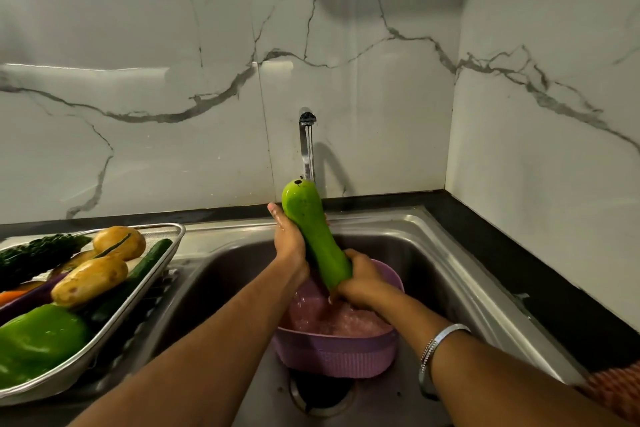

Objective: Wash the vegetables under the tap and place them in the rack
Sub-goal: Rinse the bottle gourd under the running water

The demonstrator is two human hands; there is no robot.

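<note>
A long light-green bottle gourd is held tilted over the steel sink, its top end just below the wall tap. My left hand wraps its middle from the left. My right hand grips its lower end. Under the hands a purple basket stands in the sink with water in it. On the left a metal rack holds potatoes, a green bell pepper, a cucumber, a bitter gourd and a carrot.
A marble-patterned wall rises behind the sink and along the right. A black countertop borders the sink on the right. The drain lies in front of the purple basket. Bangles circle my right wrist.
</note>
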